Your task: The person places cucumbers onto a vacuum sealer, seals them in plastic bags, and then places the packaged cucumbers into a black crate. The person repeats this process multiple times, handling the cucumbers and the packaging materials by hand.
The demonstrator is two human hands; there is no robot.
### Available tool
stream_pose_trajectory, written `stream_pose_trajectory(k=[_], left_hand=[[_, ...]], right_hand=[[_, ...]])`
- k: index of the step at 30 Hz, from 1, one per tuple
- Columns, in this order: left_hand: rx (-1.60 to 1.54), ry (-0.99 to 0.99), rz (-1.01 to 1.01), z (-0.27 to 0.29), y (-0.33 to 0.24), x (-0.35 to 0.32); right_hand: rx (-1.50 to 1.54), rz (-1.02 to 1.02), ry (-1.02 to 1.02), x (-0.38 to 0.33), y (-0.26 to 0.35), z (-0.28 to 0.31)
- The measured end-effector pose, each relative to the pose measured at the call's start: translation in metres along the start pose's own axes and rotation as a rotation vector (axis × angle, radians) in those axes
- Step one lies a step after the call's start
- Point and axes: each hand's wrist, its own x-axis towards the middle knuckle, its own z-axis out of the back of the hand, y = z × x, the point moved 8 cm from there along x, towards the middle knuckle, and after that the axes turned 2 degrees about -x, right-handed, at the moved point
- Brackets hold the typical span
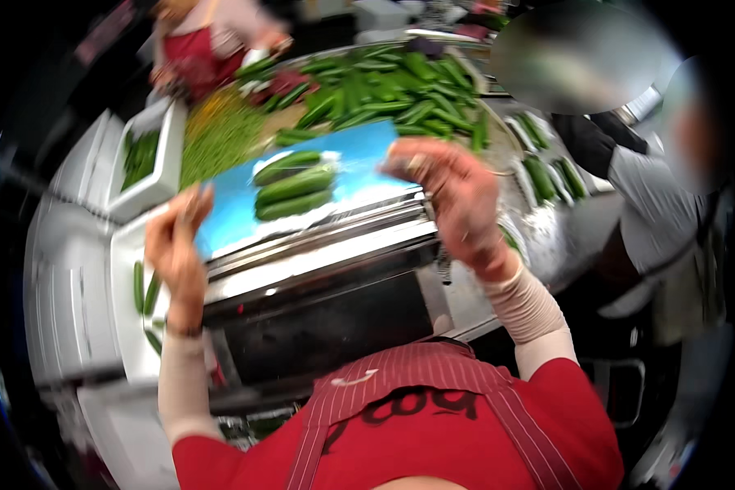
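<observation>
Three cucumbers lay on the blue surface, between left hand and right hand. Both hands' fingers were pinched together, blur hiding on what. The cucumbers looked light, firm and slippery, probably best held around their middles.

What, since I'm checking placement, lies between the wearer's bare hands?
Head view: between the left hand and right hand lie three long green cucumbers over a flat blue surface.
</observation>
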Motion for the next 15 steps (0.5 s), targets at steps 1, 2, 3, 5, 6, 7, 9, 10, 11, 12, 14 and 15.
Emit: stream_pose_trajectory(k=[1,2,3,5,6,7,9,10,11,12,14,15], left_hand=[[-0.028,0.004,-0.038,-0.003,0.002,0.016],[0.027,-0.006,-0.071,0.004,0.014,0.031],[0.15,-0.004,-0.048,0.016,0.031,0.037],[0.316,0.003,0.12,0.023,0.082,0.031],[0.372,0.023,0.215,0.008,0.118,0.051],[0.469,0.104,0.223,0.001,0.138,0.048],[0.605,0.232,0.216,-0.002,0.172,0.033],[0.654,0.277,0.216,0.004,0.182,0.023],[0.715,0.32,0.233,0.007,0.182,0.019],[0.699,0.344,0.146,0.005,0.181,0.016],[0.714,0.411,0.27,0.01,0.172,0.015],[0.693,0.458,0.271,0.003,0.171,0.018]], right_hand=[[-0.061,0.143,0.035,0.014,0.006,-0.008],[-0.138,0.194,0.021,0.036,0.001,-0.024],[-0.462,0.319,0.051,0.051,-0.01,-0.039],[-0.833,0.486,0.027,0.077,-0.059,-0.043],[-0.886,0.515,0.0,0.111,-0.084,-0.028],[-0.989,0.378,0.107,0.118,-0.121,-0.026],[-1.32,0.346,0.361,0.12,-0.19,-0.034],[-1.542,0.441,0.532,0.115,-0.225,-0.051],[-1.413,0.473,0.494,0.115,-0.231,-0.056],[-1.461,0.444,0.556,0.113,-0.23,-0.057],[-1.477,0.267,0.518,0.111,-0.208,-0.064],[-1.479,0.19,0.473,0.11,-0.202,-0.058]])
